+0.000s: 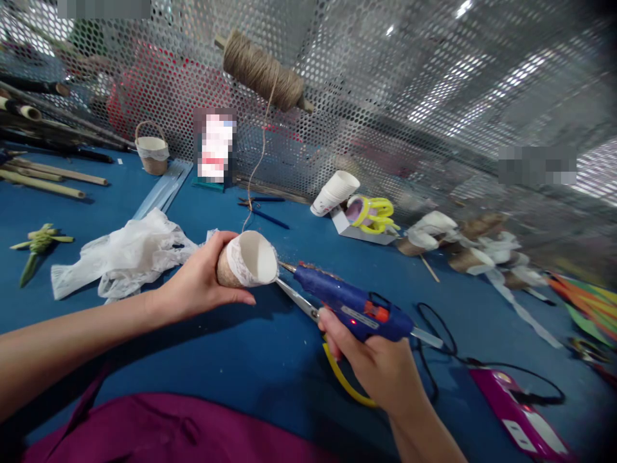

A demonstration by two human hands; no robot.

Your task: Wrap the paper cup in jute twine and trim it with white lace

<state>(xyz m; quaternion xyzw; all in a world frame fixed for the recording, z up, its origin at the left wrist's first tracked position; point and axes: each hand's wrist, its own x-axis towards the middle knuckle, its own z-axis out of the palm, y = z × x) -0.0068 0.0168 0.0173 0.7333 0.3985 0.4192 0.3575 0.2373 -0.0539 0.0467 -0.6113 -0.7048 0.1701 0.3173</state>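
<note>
My left hand (202,276) is wrapped round a paper cup (260,258) whose outside carries brown twine and a band of white lace near the rim. The cup lies tilted, its mouth facing right. In my right hand (369,360) is a blue glue gun (349,299), its metal nozzle beside the cup's rim. Scissors (299,301) with yellow handles are also at my right hand, blades pointing to the cup; how the fingers hold them is partly hidden. White lace fabric (130,257) lies left of the cup.
A twine spool (263,71) hangs on the perforated metal screen. Behind stand a small basket (153,154), a phone (216,146) and stacked cups (335,191). Pliers (265,215) lie mid-table. A purple power strip (520,415) and black cable are at the right.
</note>
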